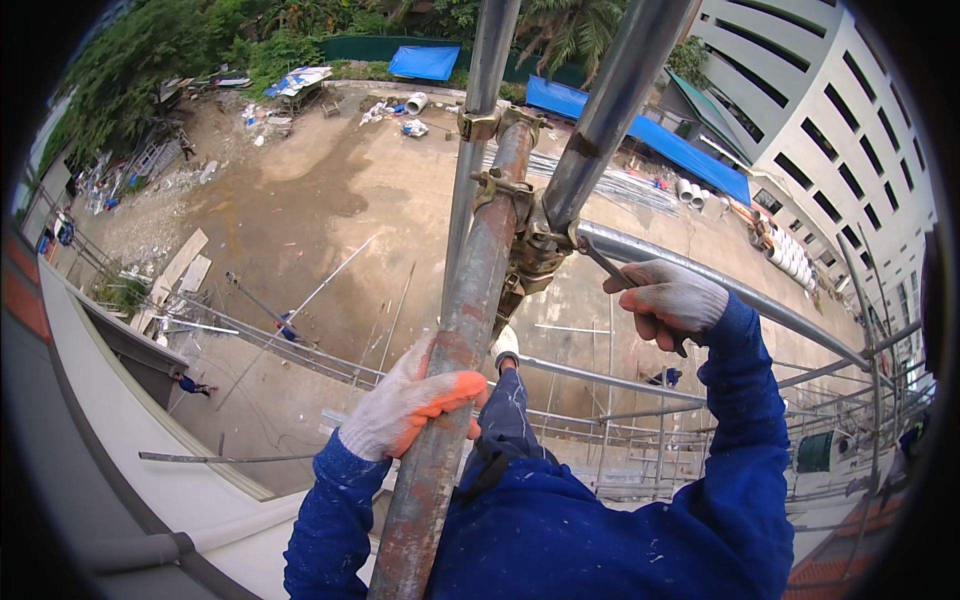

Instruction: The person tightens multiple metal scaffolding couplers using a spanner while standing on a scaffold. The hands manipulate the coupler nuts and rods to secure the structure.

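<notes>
My left hand [408,405], in a white glove with an orange palm, is wrapped round a rusty scaffold tube [462,345] that slopes up and away. In my gloved right hand [672,302] is a metal wrench [603,264], its far end at a scaffold clamp [541,243]. Whether its jaw sits on a nut is too small to tell. Another clamp [497,187] grips the rusty tube higher up. A grey steel tube [615,105] rises from the joint, and a thinner upright tube [479,85] stands left of it.
I am high above a dirt yard [300,210]. My shoe [507,343] shows below the joint. A horizontal tube [720,290] runs right, toward more scaffolding. A roof edge [150,410] lies at left. People [192,384] are on the ground far below. A white building [830,120] stands at right.
</notes>
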